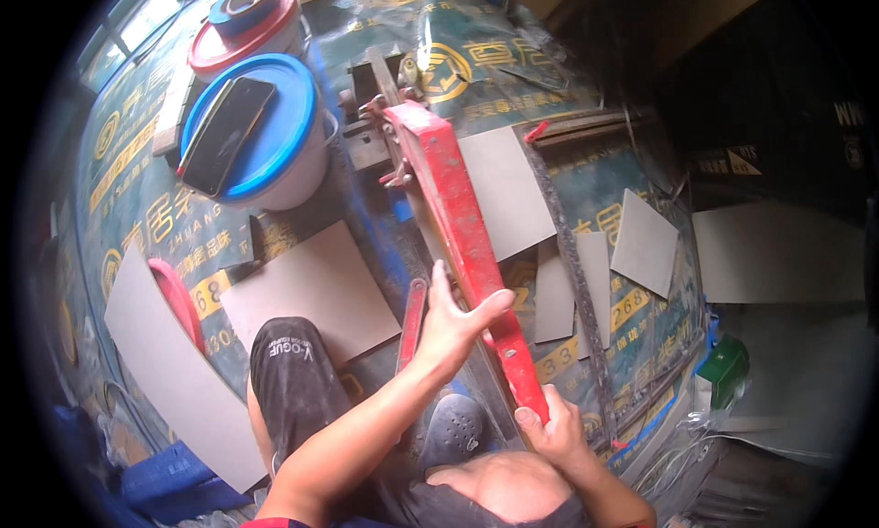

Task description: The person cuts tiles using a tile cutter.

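Observation:
A manual tile cutter with a long red metal beam [462, 212] slants across the middle, from screws and clamps at its far end down to my knees. My left hand [450, 325] grips the beam midway, thumb over its right side and fingers along the left. Around the near end closes my right hand [557, 432]. Beside the beam's right edge lies a pale square tile [502, 194]. Another pale tile [311, 290] rests on the floor to the left, near my knee. A red bar [414, 322] stands out just left of my left hand.
A blue-lidded bucket [293, 88] carries a phone [229, 130]; behind it is a red-lidded bucket [215, 52]. Cut tile pieces [645, 244] lie at the right, near a long dark strip [568, 244]. A large tile piece [174, 372] leans at the left. Green printed sheeting covers the floor.

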